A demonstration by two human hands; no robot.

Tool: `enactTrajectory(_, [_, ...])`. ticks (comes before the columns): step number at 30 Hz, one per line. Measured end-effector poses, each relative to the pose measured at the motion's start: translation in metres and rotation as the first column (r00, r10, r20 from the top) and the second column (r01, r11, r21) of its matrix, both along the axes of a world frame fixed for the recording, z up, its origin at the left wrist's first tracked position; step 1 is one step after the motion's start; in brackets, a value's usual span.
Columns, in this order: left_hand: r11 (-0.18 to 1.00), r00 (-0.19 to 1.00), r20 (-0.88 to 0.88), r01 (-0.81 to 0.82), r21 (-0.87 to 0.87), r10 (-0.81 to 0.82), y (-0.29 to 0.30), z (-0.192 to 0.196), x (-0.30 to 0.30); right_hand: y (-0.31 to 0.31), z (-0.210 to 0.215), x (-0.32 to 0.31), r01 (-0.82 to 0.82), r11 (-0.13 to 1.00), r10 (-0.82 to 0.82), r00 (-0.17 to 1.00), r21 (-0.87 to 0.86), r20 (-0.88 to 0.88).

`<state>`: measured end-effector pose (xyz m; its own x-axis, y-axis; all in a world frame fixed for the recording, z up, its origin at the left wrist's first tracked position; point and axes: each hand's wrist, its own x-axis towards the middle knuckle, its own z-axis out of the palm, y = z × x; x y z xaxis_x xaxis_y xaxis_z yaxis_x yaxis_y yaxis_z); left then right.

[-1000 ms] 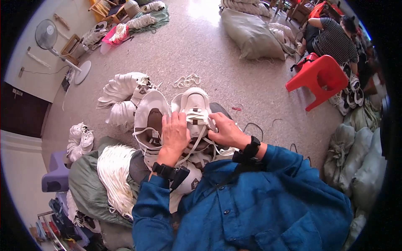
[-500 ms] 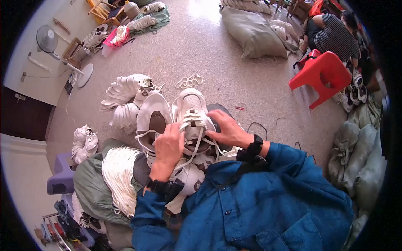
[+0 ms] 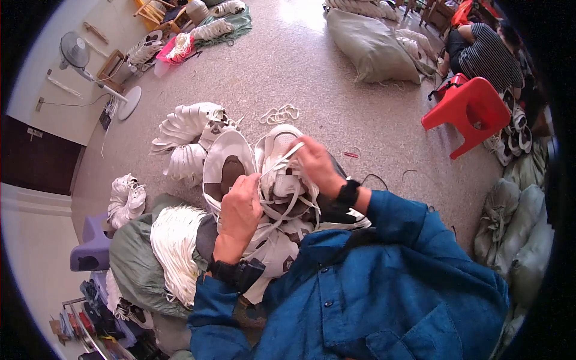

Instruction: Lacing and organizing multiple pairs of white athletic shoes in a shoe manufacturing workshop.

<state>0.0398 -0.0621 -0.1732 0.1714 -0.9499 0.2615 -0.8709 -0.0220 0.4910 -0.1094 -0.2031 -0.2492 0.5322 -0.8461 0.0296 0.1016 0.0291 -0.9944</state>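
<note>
A white sneaker (image 3: 282, 137) stands toe away from me, with laces threaded over its tongue and loose ends hanging at its opening. Above its front part a flat white shoelace (image 3: 282, 162) is stretched slantwise between my two hands. My right hand (image 3: 319, 167) pinches its upper end near the toe. My left hand (image 3: 241, 204) is closed at the lower end, beside the shoe's left edge; its fingertips partly hide the lace. Touching that shoe on the left is a second sneaker (image 3: 211, 162) with a brown insole. More shoe parts lie beneath, close to my body.
Stacked white shoe uppers (image 3: 186, 129) lie beyond the left shoe. A lace bundle (image 3: 174, 246) rests on a green sack (image 3: 129, 264) at left. Loose laces (image 3: 279, 114) lie on the floor ahead. A red stool (image 3: 471, 114) and a crouching person (image 3: 486, 57) are at far right.
My right hand has left the shoe's right side, moved up toward the toe and now pulls a lace. The lacing over the tongue looks looser. The whole view has shifted slightly.
</note>
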Motion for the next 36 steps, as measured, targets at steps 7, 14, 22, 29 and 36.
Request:
enactTrajectory(7, [0.997, 0.968, -0.241, -0.072, 0.011, 0.073, -0.005, -0.048, 0.005, -0.024, -0.004, -0.057, 0.132, 0.862, -0.256, 0.947, 0.490, 0.195])
enactTrajectory(14, [0.997, 0.945, -0.322, -0.066, -0.039, 0.050, -0.016, -0.051, 0.010, -0.035, -0.005, -0.089, 0.195, 0.875, -0.299, 0.938, 0.444, 0.176])
enactTrajectory(22, [0.987, 0.855, -0.499, -0.088, 0.131, 0.143, -0.037, -0.050, 0.005, -0.036, -0.027, -0.116, 0.070, 0.995, -0.090, 0.931, -0.067, -0.355])
enactTrajectory(29, [0.987, 0.772, -0.618, -0.073, 0.145, 0.148, -0.038, -0.058, 0.011, -0.022, -0.020, -0.116, 0.043, 0.980, -0.121, 0.904, -0.193, -0.410])
enactTrajectory(36, [1.000, 0.987, -0.160, -0.019, -0.023, 0.015, -0.036, -0.049, 0.004, -0.020, 0.000, -0.093, 0.011, 0.973, -0.092, 0.934, -0.229, -0.346])
